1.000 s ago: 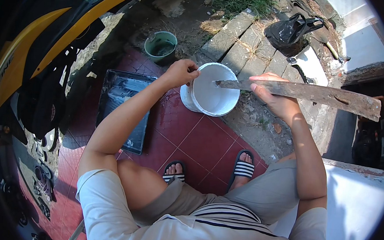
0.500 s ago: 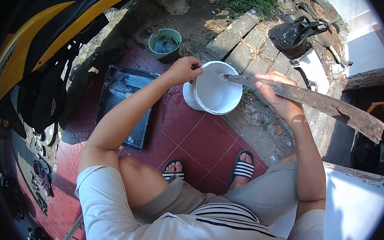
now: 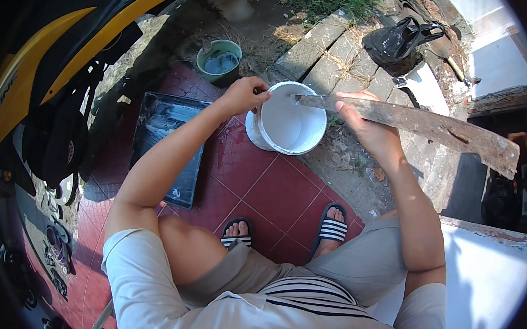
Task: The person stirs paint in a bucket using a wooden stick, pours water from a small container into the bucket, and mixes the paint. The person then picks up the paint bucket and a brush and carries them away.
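On the red tiles stands a white bucket [image 3: 255, 135], with pale, smooth-looking paint inside. My left hand [image 3: 246, 96] is closed on its left rim, fingers curled over the edge. A long, weathered wooden board [image 3: 440, 128] lies in the grip of my right hand [image 3: 375, 132], thumb on the near side. The board's narrow end reaches over the right rim into the bucket's opening, and its wide end points out to the right. Whether the tip touches the paint, I cannot tell.
Left of the bucket lies a black paint tray [image 3: 187, 197] smeared with white. Behind it stands a green bucket [image 3: 221, 44]. Concrete blocks [image 3: 319, 44] and a black plastic bag [image 3: 391, 42] are at the back. A yellow-and-black motorbike [image 3: 53, 43] fills the far left.
The board's tip has shifted left, farther over the bucket's opening, as my right hand moved left with it. My left hand stays on the rim; the whole view has shifted slightly.
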`<action>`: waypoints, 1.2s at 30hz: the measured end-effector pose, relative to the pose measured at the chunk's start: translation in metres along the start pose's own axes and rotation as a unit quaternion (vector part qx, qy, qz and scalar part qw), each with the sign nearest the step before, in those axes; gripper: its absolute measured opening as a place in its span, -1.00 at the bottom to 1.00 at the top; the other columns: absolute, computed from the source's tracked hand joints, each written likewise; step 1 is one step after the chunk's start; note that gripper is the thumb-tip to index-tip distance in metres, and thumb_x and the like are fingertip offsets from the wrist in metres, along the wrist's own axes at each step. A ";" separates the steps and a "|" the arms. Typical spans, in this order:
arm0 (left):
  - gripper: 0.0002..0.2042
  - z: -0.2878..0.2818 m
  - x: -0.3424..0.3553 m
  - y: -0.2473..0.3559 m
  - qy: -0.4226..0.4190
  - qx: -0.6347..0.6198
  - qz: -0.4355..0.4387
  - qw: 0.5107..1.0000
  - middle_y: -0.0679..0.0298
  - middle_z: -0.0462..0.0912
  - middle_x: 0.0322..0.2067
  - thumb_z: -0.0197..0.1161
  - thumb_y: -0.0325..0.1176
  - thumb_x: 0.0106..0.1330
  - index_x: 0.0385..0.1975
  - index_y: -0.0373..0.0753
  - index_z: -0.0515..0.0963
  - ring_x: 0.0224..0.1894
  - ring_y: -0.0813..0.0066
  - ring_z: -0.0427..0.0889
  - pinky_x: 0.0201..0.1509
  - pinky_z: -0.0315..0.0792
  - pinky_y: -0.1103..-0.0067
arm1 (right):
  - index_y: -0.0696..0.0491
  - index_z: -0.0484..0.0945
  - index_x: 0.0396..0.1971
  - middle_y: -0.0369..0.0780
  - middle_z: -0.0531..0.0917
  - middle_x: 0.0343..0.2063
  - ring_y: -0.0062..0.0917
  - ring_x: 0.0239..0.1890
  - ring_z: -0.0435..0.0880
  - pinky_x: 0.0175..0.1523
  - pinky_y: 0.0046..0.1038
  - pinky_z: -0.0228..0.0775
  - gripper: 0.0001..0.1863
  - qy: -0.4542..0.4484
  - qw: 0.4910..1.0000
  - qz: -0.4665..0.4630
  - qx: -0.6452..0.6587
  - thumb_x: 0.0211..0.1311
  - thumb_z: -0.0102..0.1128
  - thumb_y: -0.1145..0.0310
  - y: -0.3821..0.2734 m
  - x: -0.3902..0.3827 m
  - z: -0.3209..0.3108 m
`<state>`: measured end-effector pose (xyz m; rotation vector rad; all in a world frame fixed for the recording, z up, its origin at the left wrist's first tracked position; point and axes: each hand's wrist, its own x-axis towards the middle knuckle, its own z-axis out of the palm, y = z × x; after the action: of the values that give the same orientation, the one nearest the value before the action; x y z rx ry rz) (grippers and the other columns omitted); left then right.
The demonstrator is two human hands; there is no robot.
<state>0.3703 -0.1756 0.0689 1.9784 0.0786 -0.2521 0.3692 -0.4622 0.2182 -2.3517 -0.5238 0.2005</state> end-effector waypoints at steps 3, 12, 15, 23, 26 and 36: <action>-0.73 0.001 0.002 0.002 -0.001 0.026 0.000 1.000 0.21 0.68 -0.46 0.31 -0.30 0.32 -0.17 -0.41 0.62 -0.48 0.56 0.63 -0.40 0.53 0.57 | 0.08 0.67 -0.12 -0.21 0.64 -0.24 -0.47 -0.15 0.63 0.04 -0.47 0.42 -0.65 0.021 0.994 0.020 0.109 0.26 0.27 0.12 0.009 -0.002 0.014; -0.73 -0.002 -0.001 0.002 -0.006 0.014 -0.016 1.000 0.19 0.69 -0.43 0.30 -0.30 0.33 -0.17 -0.42 0.61 -0.44 0.54 0.65 -0.37 0.55 0.57 | 0.11 0.67 -0.14 -0.16 0.65 -0.22 -0.48 -0.16 0.64 0.00 -0.46 0.45 -0.69 0.023 0.995 0.020 0.098 0.27 0.29 0.19 0.004 -0.004 0.023; -0.73 -0.003 -0.001 -0.008 0.010 0.008 0.013 1.000 0.19 0.68 -0.45 0.30 -0.30 0.33 -0.18 -0.42 0.62 -0.47 0.54 0.64 -0.39 0.54 0.58 | 0.12 0.67 -0.14 -0.17 0.68 -0.27 -0.50 -0.21 0.66 -0.04 -0.47 0.47 -0.69 0.016 0.985 0.052 0.163 0.25 0.32 0.21 0.010 -0.003 0.027; -0.73 -0.002 0.006 -0.016 0.023 0.047 0.043 0.998 0.19 0.68 -0.46 0.30 -0.29 0.33 -0.20 -0.42 0.62 -0.50 0.54 0.62 -0.42 0.53 0.56 | 0.13 0.66 -0.13 -0.20 0.72 -0.30 -0.55 -0.23 0.67 -0.08 -0.50 0.48 -0.68 0.008 0.982 0.046 0.181 0.24 0.33 0.22 0.011 -0.001 0.033; -0.73 -0.002 0.004 -0.012 0.003 -0.011 -0.006 1.000 0.17 0.69 -0.42 0.31 -0.29 0.32 -0.20 -0.41 0.62 -0.48 0.54 0.63 -0.41 0.53 0.56 | 0.12 0.66 -0.13 -0.22 0.71 -0.30 -0.57 -0.21 0.67 -0.07 -0.50 0.48 -0.69 0.003 0.983 0.031 0.180 0.27 0.31 0.21 0.010 0.000 0.033; -0.72 -0.005 0.002 -0.009 0.004 0.008 -0.006 1.000 0.17 0.71 -0.38 0.33 -0.27 0.30 -0.17 -0.38 0.64 -0.40 0.51 0.66 -0.33 0.56 0.54 | 0.20 0.63 -0.10 -0.19 0.73 -0.31 -0.62 -0.28 0.71 -0.13 -0.60 0.54 -0.72 -0.010 0.969 0.074 0.237 0.27 0.30 0.35 0.000 -0.001 0.030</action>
<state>0.3717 -0.1670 0.0619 1.9952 0.0947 -0.2532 0.3592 -0.4440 0.1962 -1.9200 -0.2691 0.3741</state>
